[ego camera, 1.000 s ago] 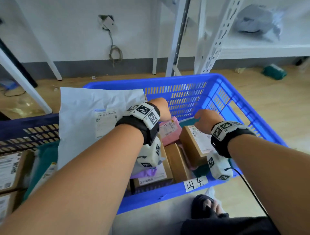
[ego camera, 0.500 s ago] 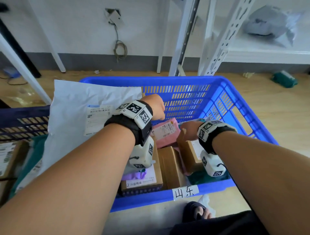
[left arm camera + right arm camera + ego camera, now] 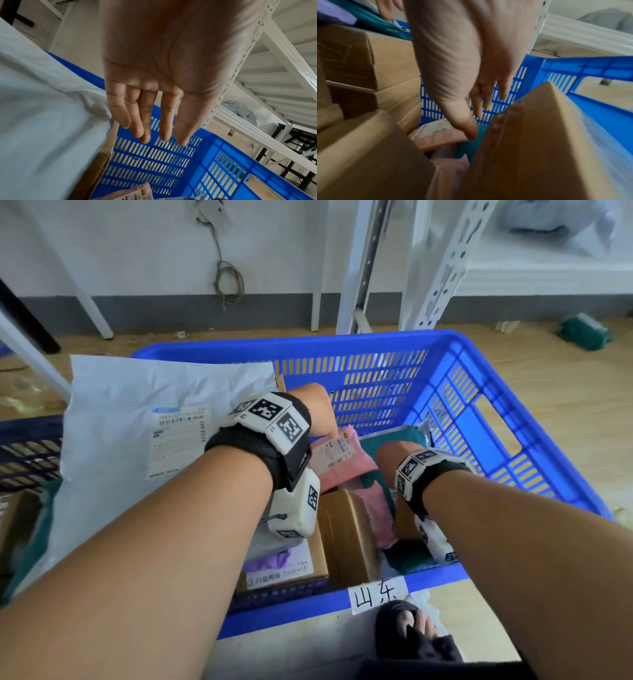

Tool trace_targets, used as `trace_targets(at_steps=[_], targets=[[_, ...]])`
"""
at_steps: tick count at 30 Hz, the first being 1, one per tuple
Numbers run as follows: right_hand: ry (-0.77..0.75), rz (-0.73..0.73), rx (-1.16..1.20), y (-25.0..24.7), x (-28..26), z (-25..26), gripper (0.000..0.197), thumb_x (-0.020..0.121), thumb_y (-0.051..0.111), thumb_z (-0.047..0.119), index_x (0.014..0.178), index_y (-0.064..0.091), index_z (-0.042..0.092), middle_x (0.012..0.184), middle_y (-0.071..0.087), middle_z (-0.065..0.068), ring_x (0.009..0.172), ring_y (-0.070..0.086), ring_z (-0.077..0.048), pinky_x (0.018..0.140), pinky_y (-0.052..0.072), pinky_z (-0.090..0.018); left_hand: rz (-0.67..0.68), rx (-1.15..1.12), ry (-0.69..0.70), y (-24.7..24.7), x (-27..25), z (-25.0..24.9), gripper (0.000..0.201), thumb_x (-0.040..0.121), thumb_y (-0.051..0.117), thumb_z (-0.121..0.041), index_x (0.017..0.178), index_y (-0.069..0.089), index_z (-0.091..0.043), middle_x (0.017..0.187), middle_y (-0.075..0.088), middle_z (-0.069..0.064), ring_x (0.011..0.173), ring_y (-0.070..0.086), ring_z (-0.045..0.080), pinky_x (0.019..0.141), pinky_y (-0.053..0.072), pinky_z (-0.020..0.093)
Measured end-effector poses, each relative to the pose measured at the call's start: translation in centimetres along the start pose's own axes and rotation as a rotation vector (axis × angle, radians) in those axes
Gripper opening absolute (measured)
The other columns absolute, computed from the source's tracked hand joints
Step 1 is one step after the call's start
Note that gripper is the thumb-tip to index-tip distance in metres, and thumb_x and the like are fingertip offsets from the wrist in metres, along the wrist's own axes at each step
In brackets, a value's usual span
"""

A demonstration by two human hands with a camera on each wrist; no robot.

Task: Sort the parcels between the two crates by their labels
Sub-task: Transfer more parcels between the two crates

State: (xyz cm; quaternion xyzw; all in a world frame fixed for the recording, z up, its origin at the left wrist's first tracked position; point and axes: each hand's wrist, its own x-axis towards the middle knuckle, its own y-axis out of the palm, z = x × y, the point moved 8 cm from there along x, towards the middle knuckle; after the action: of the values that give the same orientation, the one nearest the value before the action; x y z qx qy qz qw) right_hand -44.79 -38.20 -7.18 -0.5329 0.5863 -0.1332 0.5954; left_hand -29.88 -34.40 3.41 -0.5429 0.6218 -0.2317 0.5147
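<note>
Cardboard boxes (image 3: 368, 54) and soft pink mailers (image 3: 337, 460) fill the blue crate (image 3: 479, 412). Boxes appear rigid: grip opposite edges. Mailers appear limp: pinch an edge. Left hand (image 3: 154, 60) and right hand (image 3: 462, 60) spread, empty.

A white tag (image 3: 376, 594) taped to the blue crate's (image 3: 500, 440) near rim reads 山东 in black handwriting. A cardboard box (image 3: 291, 571) inside carries a printed logo — 抖音商城. The parcels' shipping labels — barcodes and fine print — are too small to read.
</note>
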Motion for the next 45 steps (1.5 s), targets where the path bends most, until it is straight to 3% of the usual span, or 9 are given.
trace_targets(at_steps=[3,13,16,20,21,23,27,34,45], targets=[[-0.109,0.096,0.071,1.1,0.4,2.5,0.038,0.084,0.061,0.033,0.106,0.064,0.003,0.095,0.063,-0.014,0.099,0.065,-0.032,0.084,0.053,-0.039,-0.034,-0.005,-0.009,-0.2,0.3,0.8,0.027,0.086,0.066,-0.019,0.112,0.067,-0.011,0.114,0.067,0.006,0.103,0.064,0.021,0.09,0.054,0.036],[-0.171,0.293,0.017,5.4,1.8,3.9,0.039,0.097,0.051,0.01,0.135,0.047,0.004,0.138,0.05,-0.015,0.128,0.047,-0.027,0.101,0.033,-0.026,-0.075,-0.055,-0.039,1.2,2.0,3.6,0.017,0.087,0.06,-0.015,0.103,0.067,-0.013,0.104,0.067,0.003,0.097,0.063,0.021,0.086,0.055,0.036],[-0.276,0.232,-0.019,5.8,3.0,4.1,0.036,0.083,0.069,0.029,0.118,0.061,0.027,0.132,0.058,-0.005,0.118,0.057,-0.023,0.087,0.05,-0.022,-0.068,-0.059,-0.032,1.5,2.2,3.8,0.017,0.088,0.059,-0.015,0.102,0.068,-0.012,0.105,0.067,0.004,0.097,0.063,0.021,0.086,0.055,0.035],[-0.963,0.373,0.501,3.6,-1.1,6.8,0.016,0.101,0.044,0.03,0.11,0.055,0.023,0.118,0.059,0.003,0.105,0.057,-0.007,0.089,0.041,-0.004,-0.066,-0.061,-0.039,1.6,2.3,3.8,0.018,0.088,0.059,-0.016,0.104,0.067,-0.013,0.105,0.068,0.003,0.097,0.064,0.02,0.085,0.055,0.036],[-0.799,0.471,0.527,3.0,-1.8,6.5,0.014,0.099,0.05,0.03,0.103,0.058,0.019,0.112,0.06,-0.001,0.091,0.057,-0.01,0.089,0.042,-0.01,-0.061,-0.059,-0.045,1.6,2.3,3.8,0.019,0.087,0.06,-0.016,0.104,0.067,-0.013,0.105,0.068,0.003,0.097,0.064,0.02,0.085,0.055,0.035],[-0.239,0.234,0.371,3.7,0.8,2.0,0.017,0.089,0.066,0.027,0.101,0.066,0.016,0.109,0.063,-0.008,0.08,0.051,-0.013,0.08,0.041,-0.022,-0.047,-0.049,-0.054,1.7,2.2,3.8,0.019,0.087,0.06,-0.015,0.104,0.068,-0.013,0.106,0.069,0.002,0.097,0.065,0.019,0.086,0.056,0.035],[0.073,0.206,0.257,4.3,1.4,-1.2,0.035,0.055,0.07,0.046,0.064,0.063,0.013,0.079,0.069,-0.004,0.071,0.064,-0.019,0.073,0.055,-0.028,-0.06,-0.059,-0.059,0.9,1.4,3.4,0.019,0.086,0.061,-0.014,0.103,0.07,-0.012,0.105,0.069,0.003,0.096,0.065,0.021,0.083,0.057,0.035],[0.306,-0.187,0.618,-2.0,-1.3,-6.0,0.038,0.083,0.061,0.034,0.107,0.062,0.005,0.095,0.055,-0.013,0.101,0.061,-0.029,0.072,0.043,-0.027,-0.092,-0.091,-0.034,-1.3,-0.5,2.0,0.011,0.086,0.059,-0.014,0.094,0.067,-0.014,0.094,0.062,0.005,0.088,0.062,0.022,0.084,0.054,0.035],[0.27,-0.288,1.633,-7.8,-6.5,-8.5,0.008,0.055,0.052,0.009,0.062,0.049,0.007,0.036,0.043,-0.006,0.042,0.047,-0.023,0.054,0.042,-0.029,-0.128,-0.727,-0.182,-2.2,-3.9,3.4,0.006,0.091,0.058,-0.016,0.091,0.059,-0.01,0.084,0.061,0.009,0.078,0.061,0.02,0.081,0.055,0.033]])
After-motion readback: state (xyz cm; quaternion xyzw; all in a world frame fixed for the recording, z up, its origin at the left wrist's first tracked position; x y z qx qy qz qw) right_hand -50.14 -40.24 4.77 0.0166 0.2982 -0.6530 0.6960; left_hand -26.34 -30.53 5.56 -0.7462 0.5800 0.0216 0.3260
